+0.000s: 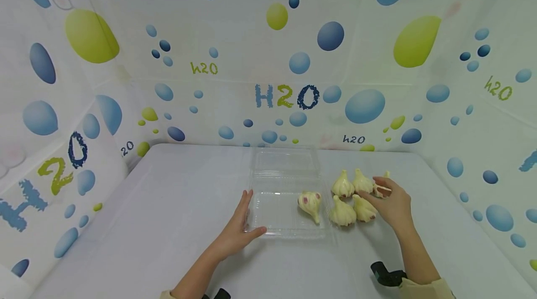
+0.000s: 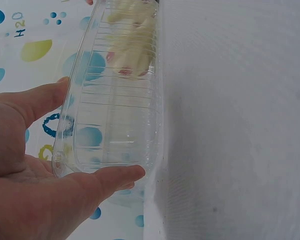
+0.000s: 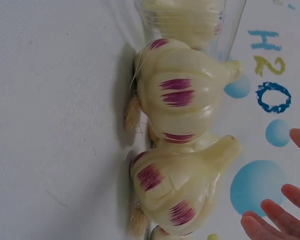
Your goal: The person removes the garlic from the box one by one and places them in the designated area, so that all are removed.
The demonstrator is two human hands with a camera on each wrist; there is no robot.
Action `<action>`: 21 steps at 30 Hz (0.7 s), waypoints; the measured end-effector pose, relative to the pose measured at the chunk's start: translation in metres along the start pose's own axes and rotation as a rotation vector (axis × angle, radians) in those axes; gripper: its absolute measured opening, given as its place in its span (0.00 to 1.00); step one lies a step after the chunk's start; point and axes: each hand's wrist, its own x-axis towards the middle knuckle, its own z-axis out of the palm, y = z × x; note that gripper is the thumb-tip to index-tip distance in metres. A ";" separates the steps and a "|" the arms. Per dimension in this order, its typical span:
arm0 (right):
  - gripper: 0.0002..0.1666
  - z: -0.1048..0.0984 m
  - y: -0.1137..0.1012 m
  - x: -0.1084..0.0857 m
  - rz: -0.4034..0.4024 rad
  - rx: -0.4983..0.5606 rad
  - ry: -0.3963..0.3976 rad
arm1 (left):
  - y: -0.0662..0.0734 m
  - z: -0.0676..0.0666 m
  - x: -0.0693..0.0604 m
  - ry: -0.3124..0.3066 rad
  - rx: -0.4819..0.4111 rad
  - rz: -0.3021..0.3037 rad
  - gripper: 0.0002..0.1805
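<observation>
A clear plastic clamshell box [image 1: 272,215] lies with its lid [image 1: 285,161] folded back, away from me. Inside its right end is one garlic bulb [image 1: 309,205], white with purple marks. My left hand [image 1: 237,236] rests at the box's left front corner, thumb along the front edge and straight fingers along the left side. Right of the box, several garlic bulbs [image 1: 343,213] sit close together. Over the right end of this group hovers my right hand [image 1: 392,203], fingers spread, partly hiding the rearmost right bulb [image 1: 387,176]. In the right wrist view its fingertips [image 3: 270,220] are apart from the nearer bulb [image 3: 175,185].
The white tabletop [image 1: 176,206] stretches around the box and bulbs. A white backdrop with blue and green spots and H2O lettering [image 1: 287,96] encloses the back and sides. Black wrist devices [image 1: 388,275] sit on both forearms.
</observation>
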 end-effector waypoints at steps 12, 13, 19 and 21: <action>0.36 0.005 -0.007 -0.002 -0.031 0.079 0.029 | 0.000 0.000 0.000 0.006 0.000 0.004 0.53; 0.37 0.008 0.001 0.002 -0.031 0.087 0.033 | 0.000 0.000 0.000 0.006 0.001 0.003 0.53; 0.38 0.041 0.067 0.032 -0.118 0.038 0.120 | 0.001 0.001 0.001 0.008 0.000 -0.006 0.53; 0.37 0.040 0.056 0.027 -0.130 0.047 0.108 | 0.001 0.000 0.000 0.006 -0.004 -0.010 0.53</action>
